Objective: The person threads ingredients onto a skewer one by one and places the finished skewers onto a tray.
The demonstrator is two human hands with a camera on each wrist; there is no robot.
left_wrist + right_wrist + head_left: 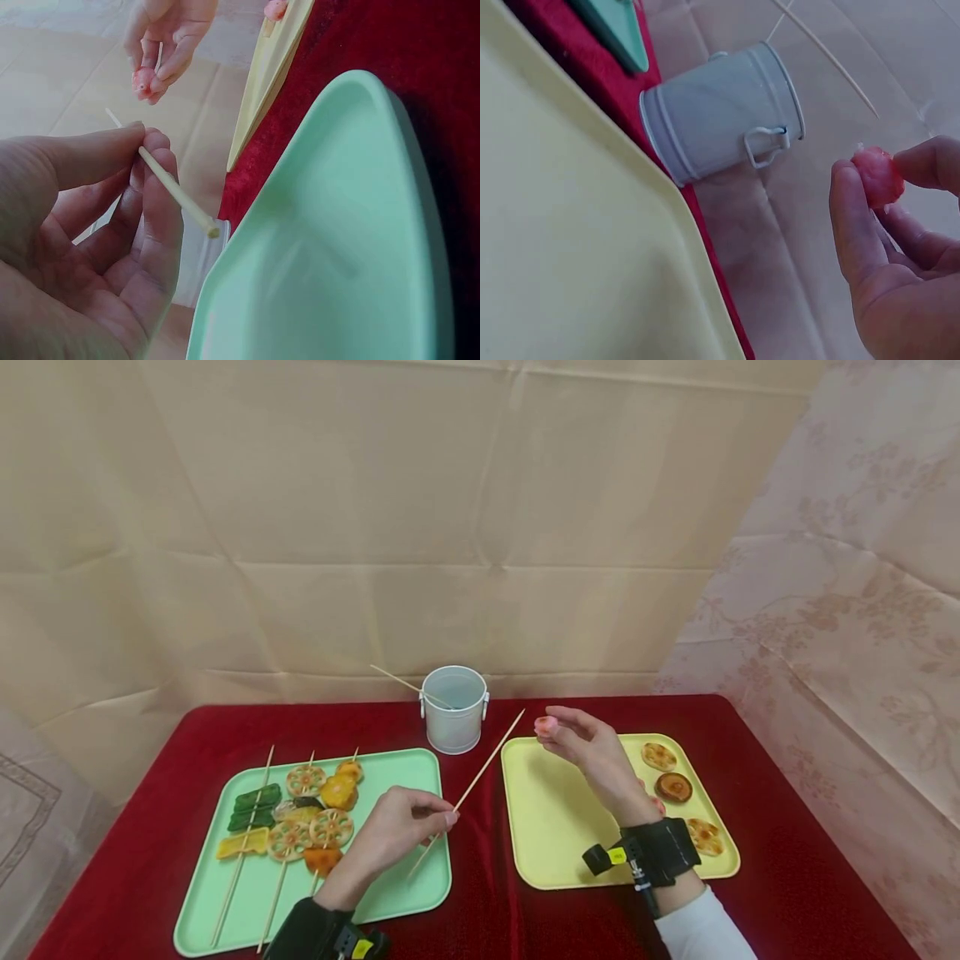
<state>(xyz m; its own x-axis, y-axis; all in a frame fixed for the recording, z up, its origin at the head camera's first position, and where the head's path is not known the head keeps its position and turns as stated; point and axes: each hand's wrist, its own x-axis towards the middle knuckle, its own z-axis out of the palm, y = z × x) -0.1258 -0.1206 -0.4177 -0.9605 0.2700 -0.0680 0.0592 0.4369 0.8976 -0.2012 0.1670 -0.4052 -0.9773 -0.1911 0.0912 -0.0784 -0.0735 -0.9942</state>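
Note:
My left hand (397, 827) pinches a bare wooden skewer (487, 762) between thumb and fingers, over the right part of the green tray (390, 893). The stick slants up and away, its far tip close to the right hand. In the left wrist view the skewer (180, 196) shows its blunt end towards the camera. My right hand (596, 760), raised above the yellow tray (543, 827), holds a small pink, roundish food piece (546, 726) by its fingertips. The right wrist view shows this pink piece (879, 177) between thumb and fingers, apart from the skewer tip.
A white bucket (453, 727) with a leaning skewer (397, 678) stands behind the trays. Loaded skewers with green pieces (252, 819), lotus slices (288, 840) and an orange piece (322, 860) lie on the green tray. A mushroom (673, 787) and browned slices (658, 757) lie on the yellow tray.

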